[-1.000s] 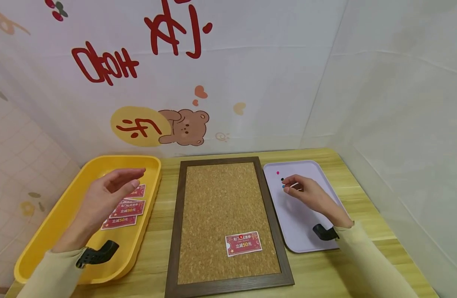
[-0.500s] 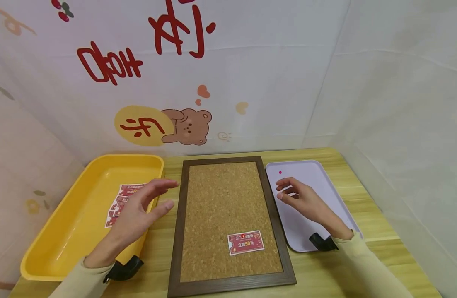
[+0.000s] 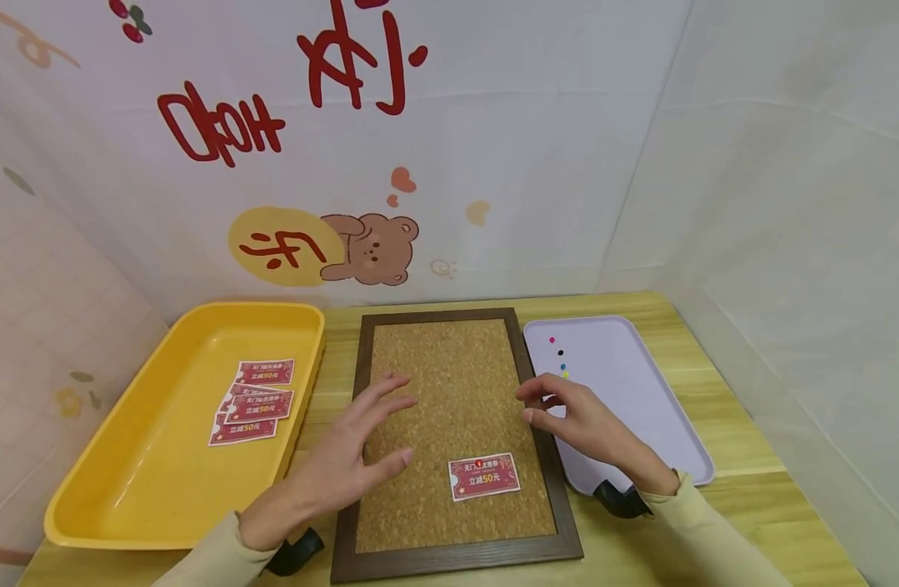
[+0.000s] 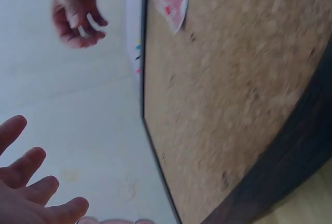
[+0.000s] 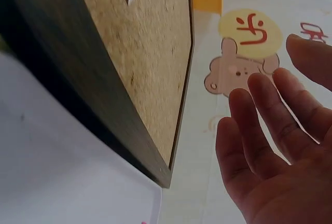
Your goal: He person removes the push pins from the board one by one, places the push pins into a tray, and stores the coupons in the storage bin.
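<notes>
My left hand (image 3: 346, 456) hovers over the left side of the cork board (image 3: 442, 375), its fingers and thumb spread and nothing between them. Over the board's right frame edge hangs my right hand (image 3: 577, 420), fingers loosely bent; the right wrist view shows bare fingers (image 5: 259, 125) holding nothing. A red coupon (image 3: 484, 483) lies at the lower right of the cork, with a red pushpin (image 3: 479, 463) near its top edge. Neither hand appears to touch the board.
A yellow tray (image 3: 156, 456) on the left holds several overlapping coupons (image 3: 258, 405). The lilac tray (image 3: 640, 408) on the right has several small coloured pushpins (image 3: 561, 353) near its upper left. A printed cloth (image 3: 537, 163) hangs behind the wooden table (image 3: 757, 456).
My left hand has moved right from above the yellow tray to over the cork board. My right hand has shifted left, away from the pushpins, toward the board's frame.
</notes>
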`<action>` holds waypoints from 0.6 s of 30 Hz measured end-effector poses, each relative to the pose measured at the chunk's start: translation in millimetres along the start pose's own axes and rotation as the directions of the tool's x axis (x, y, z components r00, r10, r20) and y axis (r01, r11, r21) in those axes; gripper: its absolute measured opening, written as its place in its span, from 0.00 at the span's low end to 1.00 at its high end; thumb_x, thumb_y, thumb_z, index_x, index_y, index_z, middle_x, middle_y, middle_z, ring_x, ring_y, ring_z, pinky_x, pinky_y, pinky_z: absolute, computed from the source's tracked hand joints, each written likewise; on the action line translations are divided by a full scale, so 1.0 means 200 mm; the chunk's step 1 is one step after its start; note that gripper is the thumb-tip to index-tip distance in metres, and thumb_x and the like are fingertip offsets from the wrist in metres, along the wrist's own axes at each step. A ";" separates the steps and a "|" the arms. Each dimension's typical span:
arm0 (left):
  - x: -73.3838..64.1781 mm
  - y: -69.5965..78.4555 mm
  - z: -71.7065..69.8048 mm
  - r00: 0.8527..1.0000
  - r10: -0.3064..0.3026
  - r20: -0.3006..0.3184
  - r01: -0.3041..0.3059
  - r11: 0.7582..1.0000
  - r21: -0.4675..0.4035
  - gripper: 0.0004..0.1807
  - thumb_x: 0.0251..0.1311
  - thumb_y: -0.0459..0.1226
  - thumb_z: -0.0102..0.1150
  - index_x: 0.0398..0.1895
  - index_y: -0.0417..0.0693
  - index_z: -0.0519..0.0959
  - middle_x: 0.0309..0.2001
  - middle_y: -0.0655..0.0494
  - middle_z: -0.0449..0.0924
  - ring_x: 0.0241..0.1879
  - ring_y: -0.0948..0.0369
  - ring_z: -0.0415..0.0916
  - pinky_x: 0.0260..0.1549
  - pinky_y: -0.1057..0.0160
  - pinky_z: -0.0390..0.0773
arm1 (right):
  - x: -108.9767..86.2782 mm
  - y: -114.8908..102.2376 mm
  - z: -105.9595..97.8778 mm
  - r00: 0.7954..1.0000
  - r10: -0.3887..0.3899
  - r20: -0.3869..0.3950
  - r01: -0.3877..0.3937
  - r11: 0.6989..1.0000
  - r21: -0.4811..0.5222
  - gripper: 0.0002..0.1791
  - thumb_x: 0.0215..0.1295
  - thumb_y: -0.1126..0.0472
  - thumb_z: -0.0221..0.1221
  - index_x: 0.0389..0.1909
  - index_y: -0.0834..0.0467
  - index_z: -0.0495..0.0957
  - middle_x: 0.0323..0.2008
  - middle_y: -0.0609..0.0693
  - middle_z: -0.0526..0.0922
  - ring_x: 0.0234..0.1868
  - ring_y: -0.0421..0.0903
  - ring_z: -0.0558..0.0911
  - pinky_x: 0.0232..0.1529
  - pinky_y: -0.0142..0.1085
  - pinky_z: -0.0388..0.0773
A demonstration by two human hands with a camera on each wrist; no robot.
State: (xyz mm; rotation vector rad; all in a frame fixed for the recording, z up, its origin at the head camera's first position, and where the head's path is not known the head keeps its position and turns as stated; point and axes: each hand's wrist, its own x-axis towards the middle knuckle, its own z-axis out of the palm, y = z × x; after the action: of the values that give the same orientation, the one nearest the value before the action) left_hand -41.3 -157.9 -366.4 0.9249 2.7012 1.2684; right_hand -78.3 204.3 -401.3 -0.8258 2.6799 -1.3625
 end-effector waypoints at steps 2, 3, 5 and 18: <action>0.00 0.00 0.03 0.999 -0.010 0.037 0.009 1.000 0.015 0.32 0.67 0.52 0.63 0.72 0.54 0.73 0.80 0.60 0.56 0.80 0.46 0.47 0.66 0.28 0.60 | -0.01 -0.01 0.01 1.000 -0.017 0.011 0.017 1.000 0.003 0.11 0.69 0.66 0.66 0.50 0.56 0.82 0.44 0.48 0.85 0.42 0.39 0.83 0.47 0.42 0.83; 0.00 0.00 0.05 0.998 -0.010 0.057 0.008 1.000 0.028 0.33 0.68 0.53 0.63 0.73 0.54 0.72 0.80 0.60 0.55 0.80 0.46 0.46 0.66 0.28 0.59 | -0.01 -0.01 0.02 1.000 -0.024 0.017 0.024 1.000 0.005 0.11 0.69 0.67 0.66 0.50 0.55 0.82 0.44 0.47 0.85 0.41 0.39 0.83 0.46 0.41 0.82; 0.00 0.00 0.07 0.995 -0.005 0.098 -0.002 0.998 0.069 0.35 0.68 0.55 0.62 0.74 0.54 0.71 0.81 0.60 0.55 0.81 0.47 0.47 0.68 0.30 0.59 | -0.02 -0.01 0.03 0.999 -0.040 0.028 0.039 0.999 0.009 0.11 0.70 0.67 0.65 0.50 0.54 0.82 0.44 0.47 0.85 0.40 0.39 0.83 0.44 0.38 0.82; 0.00 -0.03 0.24 0.965 0.056 0.258 -0.117 0.966 0.229 0.38 0.67 0.54 0.62 0.75 0.46 0.69 0.76 0.51 0.65 0.76 0.46 0.58 0.70 0.37 0.61 | -0.01 -0.03 0.13 0.984 -0.044 0.170 0.045 0.999 0.000 0.11 0.72 0.63 0.64 0.51 0.61 0.82 0.45 0.53 0.85 0.43 0.40 0.84 0.45 0.39 0.84</action>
State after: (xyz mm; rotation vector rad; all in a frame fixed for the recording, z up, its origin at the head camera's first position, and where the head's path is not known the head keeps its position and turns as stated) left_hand -33.0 -127.7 -403.1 1.1514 2.6757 0.7766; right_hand -66.8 183.8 -413.1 -0.9615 2.5501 -1.2337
